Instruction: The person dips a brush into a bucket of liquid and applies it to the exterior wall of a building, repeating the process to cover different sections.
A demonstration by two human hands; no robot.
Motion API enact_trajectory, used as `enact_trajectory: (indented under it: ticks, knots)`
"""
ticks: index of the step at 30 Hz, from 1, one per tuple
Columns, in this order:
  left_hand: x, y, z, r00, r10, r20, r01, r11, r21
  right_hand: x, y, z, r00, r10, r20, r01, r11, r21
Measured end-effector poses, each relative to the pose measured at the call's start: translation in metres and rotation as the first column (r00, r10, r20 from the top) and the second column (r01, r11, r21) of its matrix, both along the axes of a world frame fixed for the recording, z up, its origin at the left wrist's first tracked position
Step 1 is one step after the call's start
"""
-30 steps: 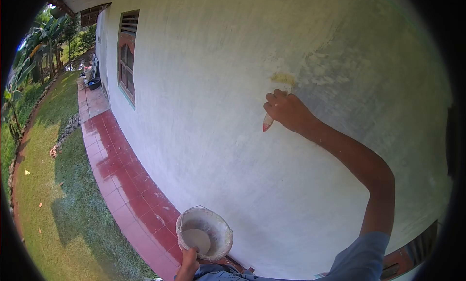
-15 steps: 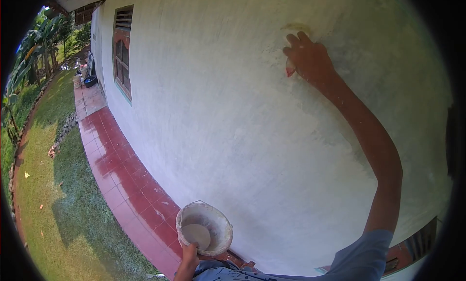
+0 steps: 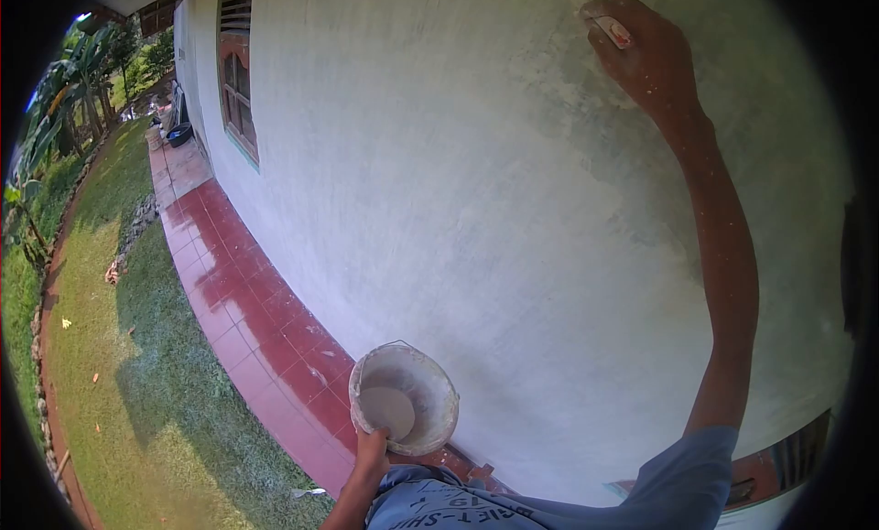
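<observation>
- Putty knife (image 3: 613, 31) sits gripped in the right hand (image 3: 645, 54), pressed high on the pale wall (image 3: 458, 164).
- Left hand (image 3: 371, 448) grips the bucket (image 3: 405, 399) rim.
- Red tiled path (image 3: 238, 292) runs beside grass (image 3: 101, 365).

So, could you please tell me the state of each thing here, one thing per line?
Right hand: raised high, pressing a tool against the wall.
Tool: gripped, only a red and pale part shows.
Left hand: holding the bucket at its rim.
Bucket: tilted, open, with pale paste inside.
Wall: pale, patchy grey near the right hand.
Window: looks shut.
Red tiled path: shiny.
</observation>
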State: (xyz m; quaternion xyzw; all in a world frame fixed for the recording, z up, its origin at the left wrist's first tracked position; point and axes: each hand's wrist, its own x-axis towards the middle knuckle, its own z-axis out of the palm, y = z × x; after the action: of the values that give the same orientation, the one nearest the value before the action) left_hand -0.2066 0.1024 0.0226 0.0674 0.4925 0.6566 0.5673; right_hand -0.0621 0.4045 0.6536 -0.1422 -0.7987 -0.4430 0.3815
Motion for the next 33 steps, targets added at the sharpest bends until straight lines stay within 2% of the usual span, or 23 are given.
enact_trajectory:
  ticks: [1, 2, 3, 4, 5, 7, 9, 11, 12, 15, 17, 18, 19, 21, 22, 24, 25, 27, 28, 30, 31, 33]
  knots:
    - [0.000, 0.001, 0.007, 1.000, 0.014, -0.025, -0.013, 1.000, 0.010, -0.005, -0.011, -0.025, 1.000, -0.001, -0.002, 0.001, 0.999, -0.033]
    - [0.001, 0.001, 0.015, 0.998, 0.027, -0.050, -0.026, 1.000, 0.017, -0.010, -0.025, -0.056, 0.996, 0.081, -0.042, -0.091, 0.875, -0.476]
    - [0.000, 0.002, 0.025, 0.997, 0.032, -0.074, -0.029, 0.999, 0.036, -0.016, -0.040, -0.088, 0.984, 0.136, -0.118, -0.175, 0.556, -0.813]
    - [0.003, 0.000, 0.034, 0.995, 0.038, -0.096, -0.033, 0.998, 0.058, -0.019, -0.061, -0.123, 0.990, 0.089, -0.105, -0.130, 0.345, -0.930]
    - [0.002, 0.001, 0.054, 0.997, 0.049, -0.057, -0.047, 0.998, 0.037, -0.021, -0.072, -0.162, 0.996, 0.047, -0.080, -0.084, 0.108, -0.991]
    - [0.001, 0.007, 0.087, 0.997, 0.067, -0.043, -0.066, 0.998, 0.019, -0.016, -0.063, -0.261, 0.972, 0.219, -0.085, -0.096, 0.036, -0.995]
    - [0.000, 0.008, 0.106, 0.995, 0.077, -0.070, -0.077, 0.997, 0.001, -0.014, -0.067, -0.345, 0.981, 0.063, -0.184, -0.163, -0.249, -0.955]
    - [0.001, 0.015, 0.120, 0.992, 0.079, -0.100, -0.073, 0.995, 0.064, -0.010, -0.079, -0.403, 0.960, -0.108, -0.259, -0.280, -0.414, -0.866]
    - [0.002, 0.017, 0.110, 0.986, 0.098, -0.136, -0.077, 0.986, 0.149, -0.009, -0.082, -0.426, 0.960, -0.119, -0.252, -0.278, -0.393, -0.877]
    - [0.005, 0.027, 0.122, 0.976, 0.110, -0.187, -0.083, 0.986, 0.146, -0.013, -0.093, -0.460, 0.958, -0.165, -0.233, -0.279, -0.372, -0.885]
    - [0.007, 0.031, 0.125, 0.975, 0.109, -0.196, -0.080, 0.986, 0.149, -0.015, -0.095, -0.474, 0.953, -0.128, -0.275, -0.292, -0.140, -0.946]
    - [0.010, 0.034, 0.125, 0.973, 0.118, -0.198, -0.087, 0.983, 0.161, -0.015, -0.097, -0.477, 0.948, -0.150, -0.282, -0.297, -0.091, -0.950]
    - [0.012, 0.034, 0.128, 0.973, 0.113, -0.201, -0.082, 0.984, 0.159, -0.017, -0.098, -0.481, 0.946, -0.155, -0.285, -0.301, -0.092, -0.949]
    - [0.014, 0.038, 0.134, 0.978, 0.097, -0.184, -0.071, 0.987, 0.143, -0.026, -0.097, -0.487, 0.950, -0.220, -0.223, -0.239, -0.045, -0.970]
    - [0.015, 0.039, 0.135, 0.978, 0.098, -0.187, -0.072, 0.987, 0.142, -0.028, -0.099, -0.490, 0.949, -0.218, -0.225, -0.241, -0.046, -0.970]
    - [0.019, 0.041, 0.136, 0.973, 0.092, -0.210, -0.061, 0.987, 0.151, -0.034, -0.107, -0.477, 0.930, -0.365, -0.043, -0.074, -0.069, -0.995]
    - [0.023, 0.048, 0.135, 0.972, 0.096, -0.213, -0.065, 0.987, 0.148, -0.029, -0.099, -0.484, 0.931, -0.362, -0.045, -0.076, -0.073, -0.994]
    - [0.027, 0.050, 0.132, 0.979, 0.094, -0.182, -0.066, 0.986, 0.154, -0.017, -0.088, -0.502, 0.905, -0.348, -0.244, -0.322, -0.187, -0.928]
    - [0.028, 0.051, 0.133, 0.977, 0.104, -0.187, -0.075, 0.985, 0.156, -0.012, -0.083, -0.508, 0.907, -0.338, -0.250, -0.326, -0.188, -0.926]
    - [0.028, 0.052, 0.136, 0.986, 0.090, -0.138, -0.074, 0.991, 0.116, -0.003, -0.077, -0.513, 0.781, -0.491, -0.386, -0.611, -0.473, -0.635]
    - [0.028, 0.052, 0.132, 0.984, 0.104, -0.141, -0.088, 0.989, 0.118, 0.002, -0.075, -0.514, 0.787, -0.479, -0.389, -0.606, -0.481, -0.634]
    - [0.029, 0.058, 0.122, 0.990, 0.081, -0.118, -0.070, 0.993, 0.093, 0.011, -0.068, -0.516, 0.853, -0.293, -0.431, -0.500, -0.225, -0.837]
